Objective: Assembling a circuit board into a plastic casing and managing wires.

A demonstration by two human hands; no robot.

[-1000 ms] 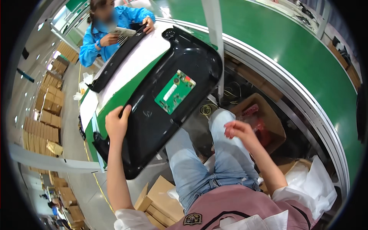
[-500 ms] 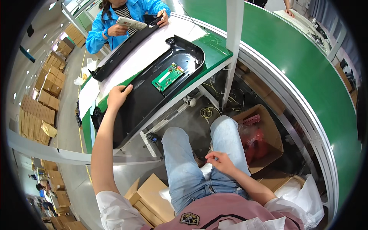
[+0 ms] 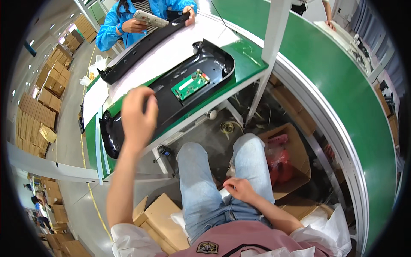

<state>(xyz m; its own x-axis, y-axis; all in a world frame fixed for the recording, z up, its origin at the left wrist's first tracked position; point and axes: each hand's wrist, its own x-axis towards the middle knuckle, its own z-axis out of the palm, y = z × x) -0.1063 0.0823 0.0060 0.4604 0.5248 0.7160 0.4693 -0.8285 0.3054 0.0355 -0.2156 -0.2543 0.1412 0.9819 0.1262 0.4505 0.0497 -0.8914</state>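
Note:
On the green-topped table lies a long black plastic housing (image 3: 165, 95), its hollow side up and its ends curved. A green circuit board (image 3: 191, 85) with small parts rests inside it. My left hand (image 3: 139, 118) is above the housing's near left part and hides some of it. Its fingers are bent, the thumb stands apart from them, and no object shows in the hand. Over my lap, my right hand (image 3: 240, 189) has its fingers curled together, with nothing visible in them. Something white shows just below those fingers, between my thighs.
Across the table a person in a blue jacket (image 3: 107, 34) holds a grey-white device (image 3: 150, 18) and a second long black part (image 3: 141, 49). A metal post (image 3: 274, 38) rises at the table's right corner. Cardboard box (image 3: 299, 167) with red items stands beside my knee; a green conveyor (image 3: 342, 94) curves along the right.
My left hand has come off the housing's edge and is now raised above it, fingers more bent. My right hand stays over my lap. The whole view has shifted slightly.

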